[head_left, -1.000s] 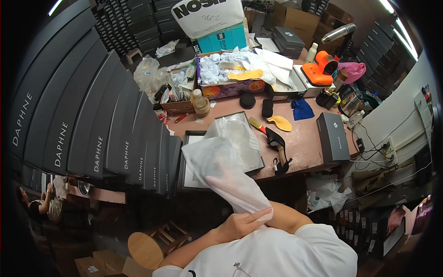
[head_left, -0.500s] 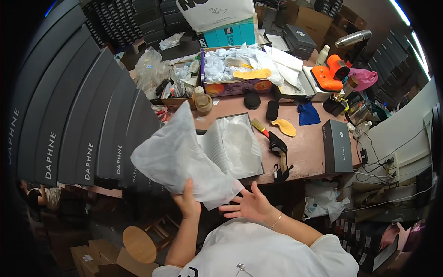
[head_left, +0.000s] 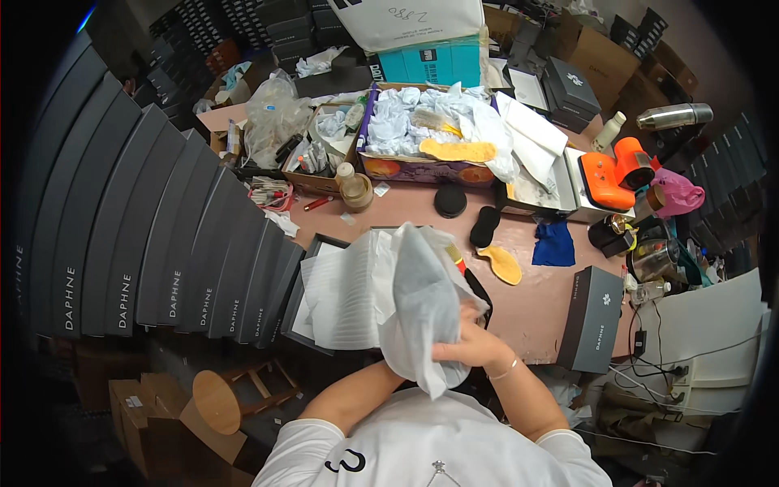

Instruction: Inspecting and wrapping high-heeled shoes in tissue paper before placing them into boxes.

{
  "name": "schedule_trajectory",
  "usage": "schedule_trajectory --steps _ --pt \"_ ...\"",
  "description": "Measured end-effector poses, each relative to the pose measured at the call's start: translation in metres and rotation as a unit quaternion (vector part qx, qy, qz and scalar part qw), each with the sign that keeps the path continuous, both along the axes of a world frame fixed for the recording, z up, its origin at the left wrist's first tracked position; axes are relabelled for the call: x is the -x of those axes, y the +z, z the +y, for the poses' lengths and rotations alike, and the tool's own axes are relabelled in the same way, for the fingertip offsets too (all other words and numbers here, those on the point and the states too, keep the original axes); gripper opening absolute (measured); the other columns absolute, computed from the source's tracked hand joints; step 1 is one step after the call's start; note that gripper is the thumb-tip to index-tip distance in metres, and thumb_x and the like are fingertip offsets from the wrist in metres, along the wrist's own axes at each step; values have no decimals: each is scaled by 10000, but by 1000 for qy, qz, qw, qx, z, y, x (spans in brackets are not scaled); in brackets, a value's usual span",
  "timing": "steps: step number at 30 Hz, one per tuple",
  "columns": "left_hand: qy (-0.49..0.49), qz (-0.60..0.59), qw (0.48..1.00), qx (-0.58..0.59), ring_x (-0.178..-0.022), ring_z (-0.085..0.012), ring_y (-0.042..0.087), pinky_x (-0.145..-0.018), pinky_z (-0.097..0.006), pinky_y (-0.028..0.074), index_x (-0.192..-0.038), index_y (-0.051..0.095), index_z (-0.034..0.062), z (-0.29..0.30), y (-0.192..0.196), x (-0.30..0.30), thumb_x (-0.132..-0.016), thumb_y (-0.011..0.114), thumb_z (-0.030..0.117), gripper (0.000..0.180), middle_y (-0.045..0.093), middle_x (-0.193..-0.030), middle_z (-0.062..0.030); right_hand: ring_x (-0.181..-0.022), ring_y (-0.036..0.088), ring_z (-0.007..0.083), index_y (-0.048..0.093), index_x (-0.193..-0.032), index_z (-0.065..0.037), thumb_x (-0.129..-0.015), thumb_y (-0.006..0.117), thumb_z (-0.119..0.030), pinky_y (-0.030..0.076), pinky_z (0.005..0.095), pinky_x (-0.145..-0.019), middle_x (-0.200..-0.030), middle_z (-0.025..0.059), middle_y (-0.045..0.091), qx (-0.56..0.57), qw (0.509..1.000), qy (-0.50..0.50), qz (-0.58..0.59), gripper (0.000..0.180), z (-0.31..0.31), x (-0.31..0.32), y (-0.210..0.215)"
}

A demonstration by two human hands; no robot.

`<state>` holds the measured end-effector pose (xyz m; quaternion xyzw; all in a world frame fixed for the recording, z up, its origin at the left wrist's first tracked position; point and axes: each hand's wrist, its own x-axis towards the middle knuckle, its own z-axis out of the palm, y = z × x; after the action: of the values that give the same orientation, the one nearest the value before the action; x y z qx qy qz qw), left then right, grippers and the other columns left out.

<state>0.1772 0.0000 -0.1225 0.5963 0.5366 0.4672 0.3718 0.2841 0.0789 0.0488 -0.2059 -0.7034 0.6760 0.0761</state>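
Observation:
A crumpled white tissue-paper bundle [head_left: 426,300] stands upright in front of my chest; what is inside, if anything, cannot be seen. My right hand [head_left: 477,345] grips its right side, thumb in front and fingers behind. My left forearm [head_left: 357,399] reaches in behind the paper, which hides my left hand. Just beyond lies an open dark grey shoe box [head_left: 294,318] lined with white ribbed packing sheet [head_left: 347,284]. Only a bit of a black shoe [head_left: 477,286] shows past my right hand.
Tall stacks of grey shoe boxes [head_left: 154,235] rise on the left. Across the pink table stand a carton of crumpled paper [head_left: 430,168], a glue jar [head_left: 354,191] and an orange device [head_left: 608,180]. A grey box [head_left: 591,321] sits at the right edge, near a yellow insole [head_left: 501,265].
The paper bundle has moved right and turned upright. My right hand, open with spread fingers before, has closed on it. My left hand has gone behind the paper, and the view has shifted.

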Motion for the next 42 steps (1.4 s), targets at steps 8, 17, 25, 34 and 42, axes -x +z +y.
schedule_trajectory --steps 8,17,25,34,42 --pt "124 109 962 218 -681 -275 635 -626 -372 498 -1281 489 8 32 73 105 -812 686 264 570 631 -733 -107 -1045 568 193 456 -1301 33 -822 715 -306 465 330 -893 -1169 106 585 334 917 -180 -119 642 59 -39 -134" --pt "61 203 963 168 -721 -312 643 -679 -412 492 -1004 620 12 129 54 194 -808 670 272 329 662 -735 -156 -1054 566 186 526 -1228 42 -827 710 -307 447 319 -915 -1155 108 599 210 926 -301 -84 563 45 -64 -82" --pt "23 39 984 173 -559 -73 524 -539 -220 439 -868 574 37 142 93 222 -913 572 180 150 581 -673 -6 -910 604 165 599 -1105 60 -856 671 -338 492 323 -800 -998 115 655 -8 942 -319 -107 475 39 -20 -53" --pt "99 254 960 -66 -536 -141 479 -516 -328 359 -671 543 -36 92 257 236 -904 566 172 313 494 -580 -94 -1012 596 375 537 -1179 45 -840 652 -338 454 424 -875 -1077 247 622 -130 956 -244 -98 525 0 111 -134" --pt "251 269 929 -48 -595 -125 416 -554 -284 362 -733 535 -27 52 200 308 -896 599 103 218 451 -639 -41 -866 638 309 645 -1008 -20 -887 595 -267 489 379 -783 -925 158 669 -108 987 -1 -118 279 -57 5 -88"
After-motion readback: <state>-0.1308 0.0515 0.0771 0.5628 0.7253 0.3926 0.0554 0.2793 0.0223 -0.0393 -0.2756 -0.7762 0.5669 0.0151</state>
